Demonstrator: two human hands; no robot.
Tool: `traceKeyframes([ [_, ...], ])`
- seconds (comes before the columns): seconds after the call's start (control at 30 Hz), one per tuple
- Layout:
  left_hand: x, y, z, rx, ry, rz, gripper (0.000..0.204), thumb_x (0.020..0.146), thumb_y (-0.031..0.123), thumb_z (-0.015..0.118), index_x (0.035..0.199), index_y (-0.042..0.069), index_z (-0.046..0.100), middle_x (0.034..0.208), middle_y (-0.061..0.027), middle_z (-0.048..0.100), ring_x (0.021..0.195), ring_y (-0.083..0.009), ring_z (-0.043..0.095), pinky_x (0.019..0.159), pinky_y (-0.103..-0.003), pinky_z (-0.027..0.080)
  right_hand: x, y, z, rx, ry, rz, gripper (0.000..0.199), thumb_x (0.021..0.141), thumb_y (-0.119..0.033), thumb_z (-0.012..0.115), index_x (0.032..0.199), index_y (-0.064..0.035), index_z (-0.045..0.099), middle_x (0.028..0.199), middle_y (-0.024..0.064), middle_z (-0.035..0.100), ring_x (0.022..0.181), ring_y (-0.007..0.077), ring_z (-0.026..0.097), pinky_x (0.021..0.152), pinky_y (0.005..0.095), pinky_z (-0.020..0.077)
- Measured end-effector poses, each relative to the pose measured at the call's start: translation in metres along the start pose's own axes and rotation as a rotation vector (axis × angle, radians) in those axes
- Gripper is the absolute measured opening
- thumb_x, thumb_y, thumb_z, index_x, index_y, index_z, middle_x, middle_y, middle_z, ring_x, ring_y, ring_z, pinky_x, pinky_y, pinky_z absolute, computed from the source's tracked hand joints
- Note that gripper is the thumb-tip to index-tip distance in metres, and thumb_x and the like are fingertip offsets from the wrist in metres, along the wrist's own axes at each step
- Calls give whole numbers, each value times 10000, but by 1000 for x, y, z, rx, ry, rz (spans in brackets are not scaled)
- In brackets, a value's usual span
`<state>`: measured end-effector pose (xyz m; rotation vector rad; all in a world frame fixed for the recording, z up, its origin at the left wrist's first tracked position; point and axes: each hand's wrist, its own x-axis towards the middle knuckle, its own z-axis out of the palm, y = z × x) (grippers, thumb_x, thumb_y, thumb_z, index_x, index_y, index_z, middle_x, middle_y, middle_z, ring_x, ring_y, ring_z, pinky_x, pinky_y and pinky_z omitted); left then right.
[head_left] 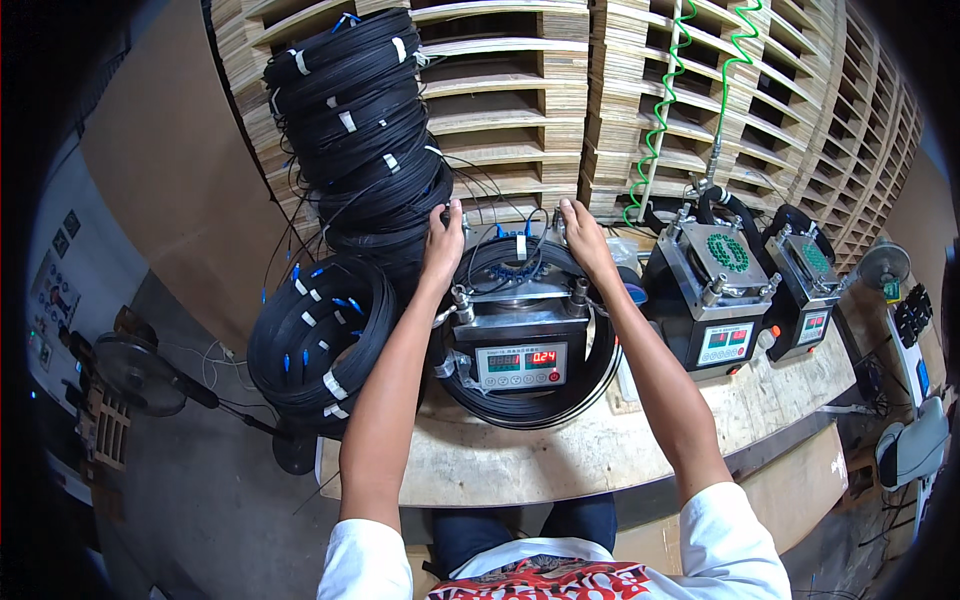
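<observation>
A black fibre-optic polishing machine (pixel 535 335) with a steel top and a lit red digital panel stands on the bench before me. A coil of thin black cable (pixel 527 412) hangs around it, and blue connectors (pixel 517 231) show at its back. My left hand (pixel 443 245) is closed at the machine's far left corner, on what looks like a metal corner knob. Opposite it, my right hand (pixel 586 238) closes at the far right corner, beside a metal knob (pixel 560 225). The fingers partly hide both knobs.
A tall stack of black cable coils (pixel 350 120) rises at the back left. Nearer lies another coil (pixel 270 335) with blue connectors. Two similar machines (pixel 712 300) (pixel 805 285) stand to the right. Stacked wooden pallets (pixel 500 70) fill the back; a fan (pixel 150 375) is at left.
</observation>
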<state>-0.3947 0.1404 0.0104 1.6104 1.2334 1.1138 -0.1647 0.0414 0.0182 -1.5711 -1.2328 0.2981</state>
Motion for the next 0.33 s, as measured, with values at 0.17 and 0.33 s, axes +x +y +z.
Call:
traceKeyframes([
  [0.17, -1, 0, -1, 35, 31, 29, 833, 987, 647, 401, 1501, -6, 348, 1470, -321, 431, 1381, -441, 414, 1137, -453, 335, 0, 4, 5, 34, 41, -85, 527, 1045, -459, 453, 1310, -20, 572, 1121, 311, 660, 1139, 470, 604, 956, 466, 476],
  [0.33, -7, 6, -3, 49, 22, 49, 822, 987, 635, 414, 1504, -1, 349, 1476, -315, 430, 1383, -445, 412, 1143, -453, 331, 5, 12, 7, -11, 0, -55, 527, 1039, -465, 470, 1326, -33, 563, 1137, 312, 657, 1153, 440, 616, 969, 473, 473],
])
